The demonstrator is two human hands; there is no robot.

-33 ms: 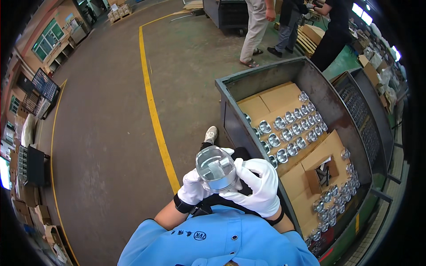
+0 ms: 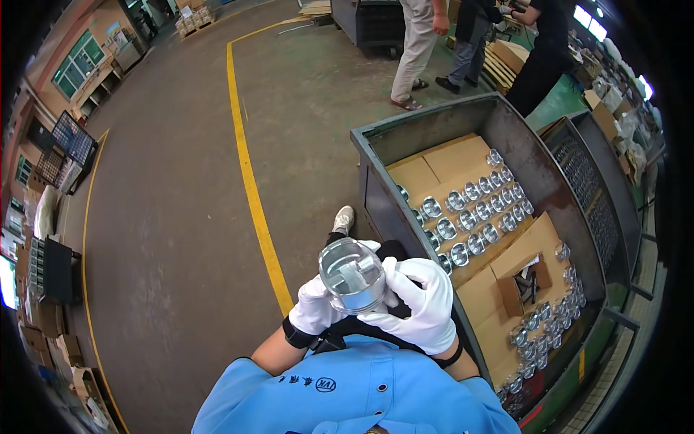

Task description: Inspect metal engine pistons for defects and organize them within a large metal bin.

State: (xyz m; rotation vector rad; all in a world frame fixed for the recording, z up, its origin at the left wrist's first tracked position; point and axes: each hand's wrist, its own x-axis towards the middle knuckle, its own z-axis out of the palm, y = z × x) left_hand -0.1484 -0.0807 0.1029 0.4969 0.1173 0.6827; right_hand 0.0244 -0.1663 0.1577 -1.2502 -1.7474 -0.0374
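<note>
A shiny metal piston (image 2: 352, 278) is held up in front of my body, its hollow side turned up toward me. White-gloved, my left hand (image 2: 312, 307) wraps its left and lower side, with part of the fingers hidden behind the metal. My right hand (image 2: 425, 307), gloved too, grips the right side between thumb and fingers. To my right stands a grey metal bin (image 2: 376, 170), lined with cardboard (image 2: 473, 300). Similar pistons (image 2: 467, 220) stand in rows in its far part, and more pistons (image 2: 542, 336) cluster in its near right part.
A small open cardboard box (image 2: 512, 295) with dark pieces sits inside the bin. Beyond it stand several people (image 2: 418, 54). Another dark bin (image 2: 589, 181) adjoins on the right. A yellow floor line (image 2: 249, 181) runs along my left; racks and boxes (image 2: 54, 271) stand at far left.
</note>
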